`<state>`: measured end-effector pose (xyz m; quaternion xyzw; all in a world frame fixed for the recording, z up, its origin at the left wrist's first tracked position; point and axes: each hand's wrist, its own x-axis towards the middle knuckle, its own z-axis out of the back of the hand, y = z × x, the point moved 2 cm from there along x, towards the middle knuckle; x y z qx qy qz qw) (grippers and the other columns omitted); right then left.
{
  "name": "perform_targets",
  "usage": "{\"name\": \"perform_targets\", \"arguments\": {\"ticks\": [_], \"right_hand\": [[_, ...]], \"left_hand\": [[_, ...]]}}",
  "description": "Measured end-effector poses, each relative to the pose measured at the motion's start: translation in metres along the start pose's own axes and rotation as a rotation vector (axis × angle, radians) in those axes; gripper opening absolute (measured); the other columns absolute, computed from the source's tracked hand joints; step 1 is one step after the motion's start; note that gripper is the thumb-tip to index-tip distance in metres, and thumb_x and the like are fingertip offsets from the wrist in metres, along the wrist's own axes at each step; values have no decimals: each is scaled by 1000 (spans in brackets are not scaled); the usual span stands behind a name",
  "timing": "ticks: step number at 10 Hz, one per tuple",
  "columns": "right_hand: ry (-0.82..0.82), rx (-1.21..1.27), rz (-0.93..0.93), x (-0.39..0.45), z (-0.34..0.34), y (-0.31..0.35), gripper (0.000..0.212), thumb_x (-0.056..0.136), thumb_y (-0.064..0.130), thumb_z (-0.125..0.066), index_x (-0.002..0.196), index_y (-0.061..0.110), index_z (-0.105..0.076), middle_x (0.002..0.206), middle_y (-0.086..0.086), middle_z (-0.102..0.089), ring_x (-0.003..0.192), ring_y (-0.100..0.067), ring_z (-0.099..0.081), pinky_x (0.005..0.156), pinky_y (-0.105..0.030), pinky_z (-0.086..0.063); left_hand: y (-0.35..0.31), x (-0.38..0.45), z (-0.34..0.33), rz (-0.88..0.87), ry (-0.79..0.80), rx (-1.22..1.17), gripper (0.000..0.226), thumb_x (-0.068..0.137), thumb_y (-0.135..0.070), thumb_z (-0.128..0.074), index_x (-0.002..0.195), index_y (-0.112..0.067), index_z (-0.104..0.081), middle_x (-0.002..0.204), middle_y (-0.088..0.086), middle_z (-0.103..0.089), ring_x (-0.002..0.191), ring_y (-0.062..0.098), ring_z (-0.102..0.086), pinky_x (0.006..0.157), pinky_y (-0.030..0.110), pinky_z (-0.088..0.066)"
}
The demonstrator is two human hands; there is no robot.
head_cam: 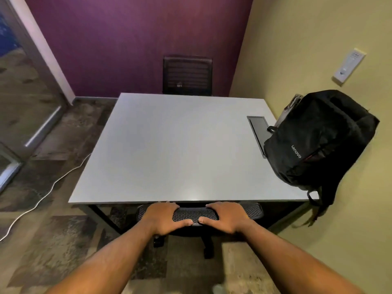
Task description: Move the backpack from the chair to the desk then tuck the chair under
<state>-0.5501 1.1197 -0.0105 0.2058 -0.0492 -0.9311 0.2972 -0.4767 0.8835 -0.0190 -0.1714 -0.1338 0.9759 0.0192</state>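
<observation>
A black backpack [318, 141] stands upright on the right side of the grey desk [169, 149], leaning against the yellow wall. A strap hangs off the desk's near right corner. The black mesh chair [248, 210] sits at the desk's near edge, its seat hidden under the desktop and only the top of its backrest showing. My left hand [163, 217] and my right hand [224, 217] both grip the top of that backrest, fingers curled over it and thumbs nearly touching.
A second black chair [187, 76] stands at the far side against the purple wall. A cable hatch [257, 132] is set into the desktop beside the backpack. A white cable [46, 194] runs across the floor at left. A glass door [21, 98] is far left.
</observation>
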Motion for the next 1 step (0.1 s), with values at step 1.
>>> {"name": "perform_targets", "arguments": {"ticks": [1], "right_hand": [[139, 128, -44, 6, 14, -2, 109, 79, 102, -27, 161, 30, -38, 164, 1, -47, 149, -24, -46, 118, -44, -40]], "left_hand": [[-8, 1, 13, 40, 120, -7, 115, 68, -107, -20, 151, -32, -47, 156, 5, -49, 144, 31, -45, 120, 46, -33]]}}
